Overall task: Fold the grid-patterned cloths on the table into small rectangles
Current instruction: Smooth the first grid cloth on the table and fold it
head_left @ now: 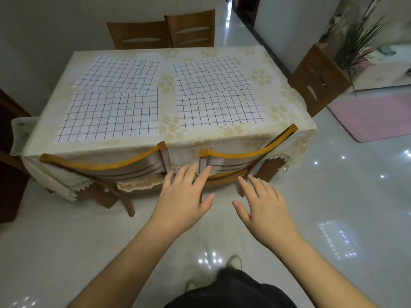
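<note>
Beyond both palms, past two chair backs [104, 162], on the table [233, 141] with its cream flowered tablecloth [169, 85]: four grid-patterned cloths, all laid flat and unfolded, none yet touched. Near-left cloth [109, 116] ahead and to the left of the left hand [182, 201]; near-right cloth [219, 108] ahead and slightly right of the right hand [266, 210]. Far-left cloth [117, 73] and far-right cloth [209, 74] further off behind those, well out of reach from this stance.

Left hand held out palm down, fingers straight and spread, holding nothing; fingertips overlapping the gap between the chairs, though contact cannot be told. Right hand likewise palm down, fingers spread and relaxed, holding nothing, hovering over the glossy floor [333, 196].

Judging by the small ripples and crease lines: thin, light, limp fabric, likely to slide easily on the tablecloth and to sag when lifted. Best taken by pinching two neighbouring corners along the near edge, one per hand, then carried over to the far edge, with the grid lines useful as guides for square folds. Probable risk: dragging the tablecloth or a neighbouring cloth along.

No brand, label or legible writing anywhere visible.
</note>
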The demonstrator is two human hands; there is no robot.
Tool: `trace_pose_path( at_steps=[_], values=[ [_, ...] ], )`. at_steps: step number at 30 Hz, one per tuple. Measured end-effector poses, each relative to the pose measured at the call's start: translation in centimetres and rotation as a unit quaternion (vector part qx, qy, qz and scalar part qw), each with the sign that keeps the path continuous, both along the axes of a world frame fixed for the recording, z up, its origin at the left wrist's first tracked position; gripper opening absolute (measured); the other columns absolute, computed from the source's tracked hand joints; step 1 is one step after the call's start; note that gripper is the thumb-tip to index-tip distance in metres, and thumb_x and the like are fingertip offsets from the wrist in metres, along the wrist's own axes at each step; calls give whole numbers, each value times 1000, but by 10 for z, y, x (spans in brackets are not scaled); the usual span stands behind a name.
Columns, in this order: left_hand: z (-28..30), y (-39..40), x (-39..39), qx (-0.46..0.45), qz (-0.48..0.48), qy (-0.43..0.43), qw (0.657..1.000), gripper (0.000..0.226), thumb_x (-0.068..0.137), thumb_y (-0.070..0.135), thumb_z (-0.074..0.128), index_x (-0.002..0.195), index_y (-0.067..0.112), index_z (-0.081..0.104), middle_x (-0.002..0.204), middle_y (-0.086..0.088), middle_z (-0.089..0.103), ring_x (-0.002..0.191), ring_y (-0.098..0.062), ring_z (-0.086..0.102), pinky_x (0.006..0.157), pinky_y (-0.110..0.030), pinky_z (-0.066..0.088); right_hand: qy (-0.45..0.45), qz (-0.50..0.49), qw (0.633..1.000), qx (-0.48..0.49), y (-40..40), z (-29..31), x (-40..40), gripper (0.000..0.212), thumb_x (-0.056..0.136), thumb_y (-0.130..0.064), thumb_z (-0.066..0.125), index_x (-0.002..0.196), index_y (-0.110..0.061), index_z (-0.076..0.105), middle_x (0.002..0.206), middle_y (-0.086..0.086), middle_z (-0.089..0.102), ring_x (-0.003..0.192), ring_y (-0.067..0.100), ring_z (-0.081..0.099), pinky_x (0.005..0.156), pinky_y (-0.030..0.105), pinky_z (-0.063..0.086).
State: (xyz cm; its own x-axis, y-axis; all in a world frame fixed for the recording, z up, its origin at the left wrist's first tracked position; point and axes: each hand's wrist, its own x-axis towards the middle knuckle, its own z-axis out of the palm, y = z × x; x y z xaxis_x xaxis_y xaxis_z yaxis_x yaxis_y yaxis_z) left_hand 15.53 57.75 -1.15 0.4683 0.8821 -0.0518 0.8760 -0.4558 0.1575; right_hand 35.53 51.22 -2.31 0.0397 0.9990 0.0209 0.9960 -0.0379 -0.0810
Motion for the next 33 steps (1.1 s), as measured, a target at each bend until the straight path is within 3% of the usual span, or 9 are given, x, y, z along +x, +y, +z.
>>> trace_pose_path(
  at_steps=[4,7,10,19,26,30,33],
  values=[
    [-2,51,21,-3,2,2,1000,66,95,60,23,154,34,13,161,2,19,147,-19,17,119,-47,16,10,-1,1000,7,51,-3,19,63,92,-56,33,141,-19,47,139,8,54,127,27,52,104,44,41],
    [-8,86,38,-7,18,3,1000,72,88,62,14,153,32,17,160,0,23,147,-20,19,118,-47,18,21,8,1000,8,93,-9,38,62,93,-55,33,141,-18,46,138,8,54,127,27,50,105,45,41],
    [-13,118,55,-33,33,14,999,69,92,61,20,154,31,12,161,1,18,148,-19,15,119,-46,17,21,11,1000,3,131,-12,56,63,92,-55,32,139,-17,50,135,10,57,123,29,54,102,45,43],
    [-20,200,91,-42,65,36,996,80,82,65,0,154,32,9,163,3,14,149,-17,14,120,-44,15,39,63,997,-5,235,-16,98,62,90,-50,34,134,-12,55,133,14,59,120,32,57,98,46,48],
    [-37,250,83,-69,69,23,995,79,83,66,0,155,34,5,164,3,11,150,-18,11,120,-45,13,38,57,997,-31,289,-25,83,63,90,-54,32,137,-16,52,135,11,58,123,29,56,100,46,46],
    [-45,285,65,-59,52,-5,997,77,86,62,16,155,28,18,158,-5,30,145,-24,29,115,-50,27,37,52,997,-49,314,-37,64,62,90,-54,36,135,-15,54,133,12,59,121,31,57,100,47,46],
    [-50,316,44,-61,17,-3,998,79,84,63,13,155,28,16,159,-6,28,145,-25,28,115,-50,26,27,34,997,-63,334,-44,43,65,90,-54,32,136,-14,54,133,13,59,121,32,57,100,47,45]
  ],
)
